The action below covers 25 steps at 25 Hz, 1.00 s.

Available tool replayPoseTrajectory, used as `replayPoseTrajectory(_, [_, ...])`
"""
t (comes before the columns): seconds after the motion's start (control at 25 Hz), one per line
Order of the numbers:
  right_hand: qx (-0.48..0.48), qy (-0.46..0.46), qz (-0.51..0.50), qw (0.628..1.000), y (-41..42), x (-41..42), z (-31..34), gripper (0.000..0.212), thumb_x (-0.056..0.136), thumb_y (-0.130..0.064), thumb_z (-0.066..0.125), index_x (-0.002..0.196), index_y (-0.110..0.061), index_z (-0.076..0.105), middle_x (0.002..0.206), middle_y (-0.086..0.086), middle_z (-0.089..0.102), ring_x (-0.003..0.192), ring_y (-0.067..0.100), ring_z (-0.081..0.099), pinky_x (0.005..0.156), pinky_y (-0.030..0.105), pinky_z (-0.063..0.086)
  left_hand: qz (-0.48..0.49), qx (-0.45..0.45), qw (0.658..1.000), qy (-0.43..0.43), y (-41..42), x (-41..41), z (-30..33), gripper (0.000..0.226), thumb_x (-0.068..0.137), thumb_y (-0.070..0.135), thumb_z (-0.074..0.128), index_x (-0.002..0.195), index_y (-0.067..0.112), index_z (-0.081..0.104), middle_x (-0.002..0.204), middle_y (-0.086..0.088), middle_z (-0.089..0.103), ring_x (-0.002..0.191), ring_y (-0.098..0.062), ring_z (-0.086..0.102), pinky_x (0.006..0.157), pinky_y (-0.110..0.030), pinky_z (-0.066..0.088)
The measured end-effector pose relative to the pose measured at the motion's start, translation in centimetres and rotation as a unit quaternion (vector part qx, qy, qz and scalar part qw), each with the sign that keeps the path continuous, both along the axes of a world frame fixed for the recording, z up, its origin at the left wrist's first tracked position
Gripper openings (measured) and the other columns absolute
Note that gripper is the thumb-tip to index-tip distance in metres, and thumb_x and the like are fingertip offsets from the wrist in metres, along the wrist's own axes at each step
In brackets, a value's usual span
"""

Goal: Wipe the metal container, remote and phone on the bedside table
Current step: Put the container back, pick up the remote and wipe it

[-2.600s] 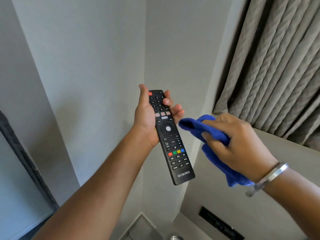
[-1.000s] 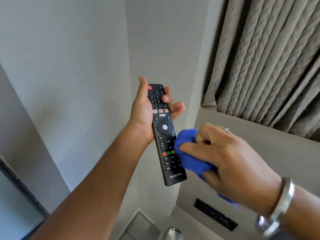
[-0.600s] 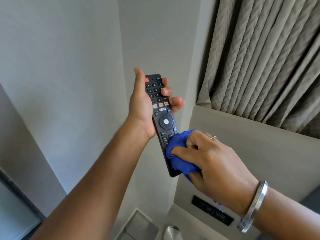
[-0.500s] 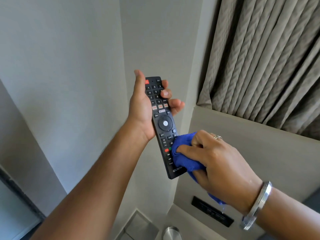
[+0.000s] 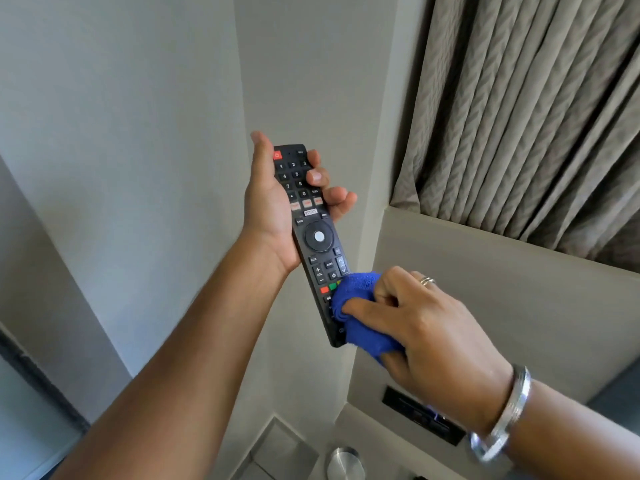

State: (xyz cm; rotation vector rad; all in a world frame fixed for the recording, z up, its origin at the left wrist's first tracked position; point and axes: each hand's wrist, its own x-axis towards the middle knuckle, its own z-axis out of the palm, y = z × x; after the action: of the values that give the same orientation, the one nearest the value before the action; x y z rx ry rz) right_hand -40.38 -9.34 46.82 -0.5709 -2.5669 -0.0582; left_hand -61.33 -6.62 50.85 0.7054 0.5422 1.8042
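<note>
I hold a long black remote (image 5: 313, 233) upright in front of me, buttons facing me, with my left hand (image 5: 273, 206) gripping its upper half. My right hand (image 5: 426, 327) is closed around a bunched blue cloth (image 5: 360, 313) and presses it on the remote's lower end, covering the bottom buttons and logo. Far below, at the bottom edge, the round top of the metal container (image 5: 344, 464) shows on the bedside table (image 5: 346, 422). No phone is in view.
A grey wall corner rises behind the remote. Beige pleated curtains (image 5: 526, 109) hang at upper right above a padded panel (image 5: 502, 292). A black socket strip (image 5: 424, 415) sits low on that panel. A dark frame edge (image 5: 41, 379) runs along the lower left.
My right hand brought the cloth from beside the remote onto its lower half and rubs there. Over the last half second it slid slightly down, hiding the logo. The left hand keeps its grip.
</note>
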Motion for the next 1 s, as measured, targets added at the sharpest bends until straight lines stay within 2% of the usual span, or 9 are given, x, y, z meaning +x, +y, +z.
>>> replayPoseTrajectory(0.16, [0.007,0.011,-0.058,0.998,1.5,2.0,-0.1,0.029,0.076,-0.008,0.068,0.098,-0.026,0.072,0.078,0.001,0.047,0.067,0.021,0.045,0.048,0.035,0.048,0.018,-0.019,0.999,-0.029,-0.3,-0.8,-0.2,0.067,0.089,0.075,0.038,0.081,0.012,0.059,0.057,0.002,0.049,0.049,-0.021,0.058,0.067,-0.039,0.061])
replayPoseTrajectory(0.28, [0.029,0.012,0.046,0.998,-0.2,1.9,-1.2,0.037,0.075,-0.015,0.053,0.107,-0.029,0.065,0.081,-0.002,0.042,0.065,0.02,0.04,0.051,0.03,0.043,0.028,-0.03,0.998,-0.039,-0.2,-0.6,-0.5,0.067,0.089,0.075,0.039,0.08,0.011,0.059,0.057,0.002,0.049,0.049,-0.021,0.059,0.067,-0.039,0.061])
replayPoseTrajectory(0.36, [0.024,0.0,0.061,0.998,-0.5,1.3,-1.7,0.037,0.074,-0.019,0.049,0.106,-0.032,0.065,0.081,-0.003,0.042,0.065,0.02,0.043,0.05,0.029,0.044,0.018,-0.018,0.999,-0.024,-0.2,-0.3,-0.5,0.068,0.088,0.076,0.038,0.08,0.012,0.06,0.057,0.002,0.049,0.052,-0.022,0.061,0.069,-0.04,0.061])
replayPoseTrajectory(0.52, [-0.008,0.041,-0.053,0.998,2.6,2.3,-0.7,0.027,0.078,-0.015,0.069,0.102,-0.025,0.072,0.078,0.001,0.051,0.07,0.026,0.052,0.053,0.042,0.051,-0.028,0.01,0.999,0.017,-0.9,-0.6,-0.4,0.07,0.088,0.077,0.035,0.083,0.012,0.061,0.06,0.002,0.054,0.061,-0.027,0.068,0.075,-0.042,0.06])
replayPoseTrajectory(0.64, [-0.044,0.102,-0.002,0.994,3.3,2.7,1.2,0.024,0.087,-0.031,0.056,0.109,-0.032,0.068,0.079,-0.006,0.048,0.072,0.017,0.051,0.062,0.031,0.047,-0.044,0.021,0.998,0.046,-1.0,-0.2,-0.6,0.071,0.088,0.077,0.033,0.086,0.012,0.06,0.063,0.0,0.057,0.069,-0.029,0.07,0.081,-0.043,0.059])
replayPoseTrajectory(0.72, [-0.056,0.12,0.033,0.991,2.7,1.6,2.4,0.027,0.086,-0.031,0.053,0.11,-0.033,0.065,0.081,-0.009,0.046,0.074,0.014,0.051,0.064,0.026,0.045,-0.053,0.026,0.997,0.059,-0.9,0.6,-0.7,0.072,0.088,0.078,0.031,0.087,0.012,0.06,0.064,0.001,0.058,0.073,-0.03,0.071,0.087,-0.044,0.055])
replayPoseTrajectory(0.84, [-0.036,0.098,0.037,0.994,2.1,0.0,3.1,0.023,0.085,-0.031,0.055,0.102,-0.028,0.07,0.081,-0.006,0.047,0.071,0.017,0.049,0.062,0.033,0.047,-0.078,0.051,0.994,0.061,-0.8,1.4,-0.3,0.071,0.086,0.078,0.034,0.09,0.012,0.059,0.066,0.001,0.059,0.079,-0.03,0.072,0.089,-0.044,0.055])
replayPoseTrajectory(0.92, [-0.019,0.041,0.052,0.998,1.9,0.2,3.0,0.025,0.085,-0.03,0.053,0.1,-0.027,0.072,0.08,-0.005,0.046,0.069,0.016,0.047,0.06,0.036,0.049,-0.082,0.059,0.994,0.048,-0.9,1.1,-0.2,0.07,0.086,0.077,0.035,0.091,0.012,0.059,0.066,0.001,0.06,0.079,-0.03,0.072,0.088,-0.043,0.057])
replayPoseTrajectory(1.0, [-0.005,-0.031,0.064,0.997,1.7,1.0,2.9,0.027,0.084,-0.035,0.047,0.099,-0.033,0.07,0.08,-0.007,0.044,0.068,0.013,0.044,0.057,0.034,0.05,-0.068,0.047,0.996,0.038,-1.0,0.9,-0.5,0.07,0.087,0.077,0.034,0.09,0.011,0.059,0.065,0.0,0.059,0.077,-0.031,0.072,0.088,-0.044,0.057])
